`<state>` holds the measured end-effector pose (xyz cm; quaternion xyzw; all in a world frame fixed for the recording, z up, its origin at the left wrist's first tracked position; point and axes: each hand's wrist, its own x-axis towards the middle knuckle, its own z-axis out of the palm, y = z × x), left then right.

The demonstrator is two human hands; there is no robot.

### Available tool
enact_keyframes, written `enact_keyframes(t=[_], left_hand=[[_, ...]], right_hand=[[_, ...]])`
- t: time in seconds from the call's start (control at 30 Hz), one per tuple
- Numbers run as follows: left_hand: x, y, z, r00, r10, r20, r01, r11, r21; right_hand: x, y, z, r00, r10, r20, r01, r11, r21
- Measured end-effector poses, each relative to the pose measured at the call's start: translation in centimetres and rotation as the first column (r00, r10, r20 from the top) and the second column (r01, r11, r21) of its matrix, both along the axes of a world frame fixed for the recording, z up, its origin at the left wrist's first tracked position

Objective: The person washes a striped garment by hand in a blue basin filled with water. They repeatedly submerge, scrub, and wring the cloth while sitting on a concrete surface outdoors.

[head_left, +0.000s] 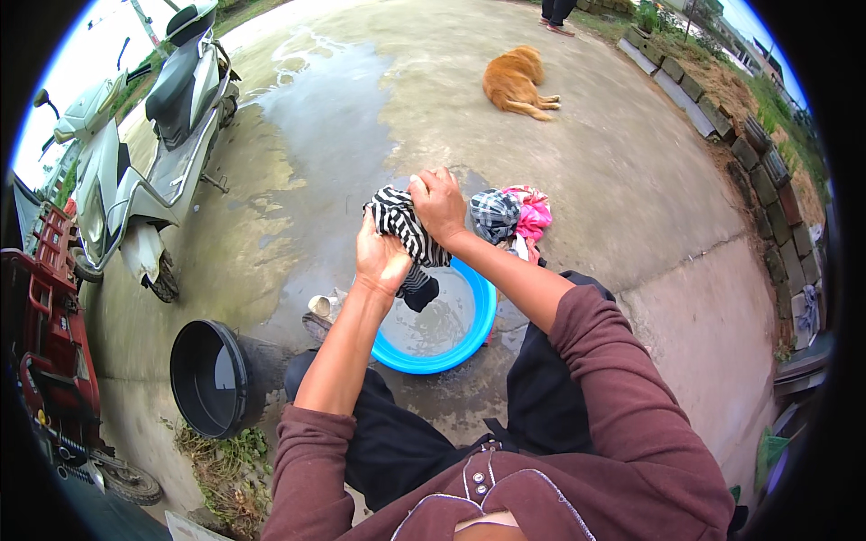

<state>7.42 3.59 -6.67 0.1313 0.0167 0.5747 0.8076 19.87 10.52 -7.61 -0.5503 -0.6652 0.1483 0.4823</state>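
Observation:
A black-and-white striped garment [406, 226] is bunched up between my two hands above a blue plastic basin [488, 297]. My left hand [382, 253] supports it from the left, palm turned up. From the upper right my right hand [438, 203] grips the cloth with curled fingers. One dark-ended part of the garment hangs down over the basin. Cloudy water [440, 324] fills the lower part of the basin. Just beyond my right forearm lie a plaid cloth [495, 215] and a pink cloth [534, 213], heaped on the concrete.
A black bucket [208, 379] holding water stands at my left, beside some pulled plants [226, 473]. Farther left are a scooter [155, 155] and a red vehicle [57, 324]. An orange-brown dog [517, 81] lies ahead; a person's legs [557, 13] show behind it. Blocks [764, 182] edge the right side.

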Motion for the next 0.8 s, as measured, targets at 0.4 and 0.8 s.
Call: enact_keyframes(t=[0.4,0.8], left_hand=[[-0.2,-1.3,2.6,0.976,0.032,-0.217,-0.045,0.997,-0.059],[-0.3,-2.3,-0.2,0.959,0.062,-0.277,-0.168,0.910,-0.379]], right_hand=[[13.7,4.2,-12.4,0.091,-0.543,-0.835,-0.744,0.520,-0.419],[27.0,-5.5,-31.2,-0.113,-0.908,-0.404,-0.216,0.419,-0.882]])
